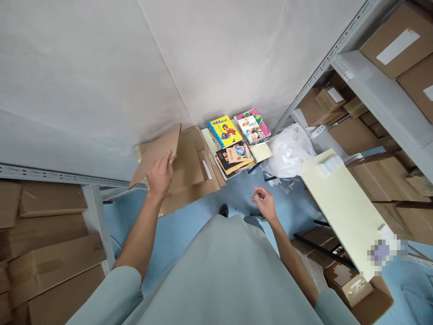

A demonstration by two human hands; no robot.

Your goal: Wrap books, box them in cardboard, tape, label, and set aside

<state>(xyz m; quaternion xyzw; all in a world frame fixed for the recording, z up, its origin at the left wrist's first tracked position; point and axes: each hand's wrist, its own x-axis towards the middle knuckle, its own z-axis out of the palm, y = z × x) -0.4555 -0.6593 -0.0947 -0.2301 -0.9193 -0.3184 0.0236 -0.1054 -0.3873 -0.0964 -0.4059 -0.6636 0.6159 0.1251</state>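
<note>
My left hand (160,174) grips the edge of a tilted cardboard flap (154,153), fingers on its right side. Beneath and beside it is a cardboard box (188,192) with further flat cardboard in it; whether the flap is joined to the box I cannot tell. To the right of the box lie books in stacks: a yellow-covered book (224,131), a pink-and-white stack (252,127) and a loose pile with a dark cover (233,155). My right hand (265,204) hangs in the air over the floor, fingers loosely bent and apart, holding nothing.
A white plastic bag (289,151) bulges right of the books. Beyond it stands a narrow pale table (341,203), with an open carton (375,298) below. Shelving with cardboard boxes rises on the right (389,176) and left (50,230). A pale wall (203,54) closes the far side.
</note>
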